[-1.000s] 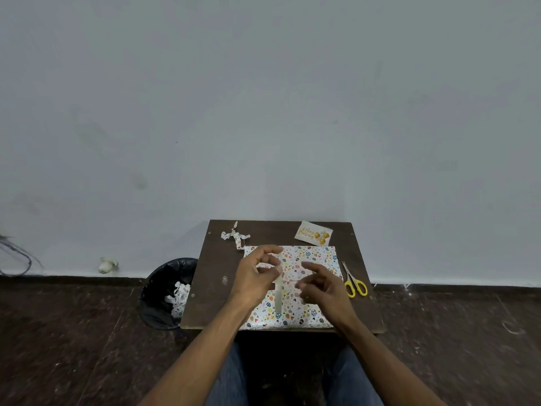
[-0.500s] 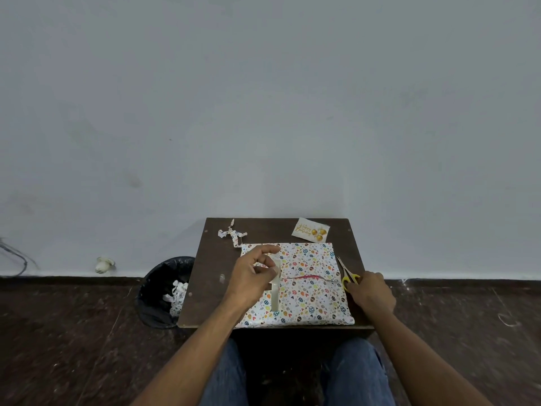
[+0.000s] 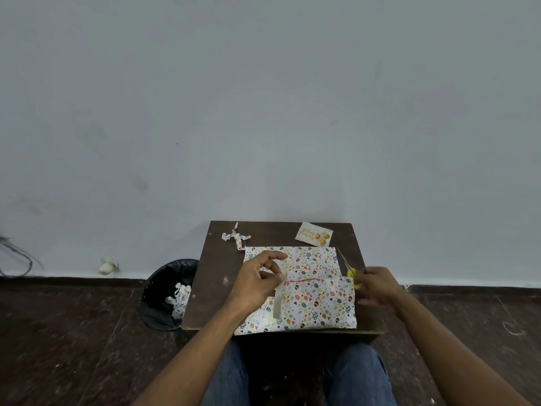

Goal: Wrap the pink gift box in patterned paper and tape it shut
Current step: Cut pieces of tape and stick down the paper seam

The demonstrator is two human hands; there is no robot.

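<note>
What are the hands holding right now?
Left hand: pinches a strip of tape.
Right hand: grips the yellow scissors.

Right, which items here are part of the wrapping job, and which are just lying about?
In use:
- box wrapped in white egg-patterned paper, pink showing at the seam
- translucent tape strip, pinched by the left hand
- yellow-handled scissors, gripped by the right hand

Lying about:
- birthday card
- crumpled paper scrap
- black waste bin
- dark wooden table
</note>
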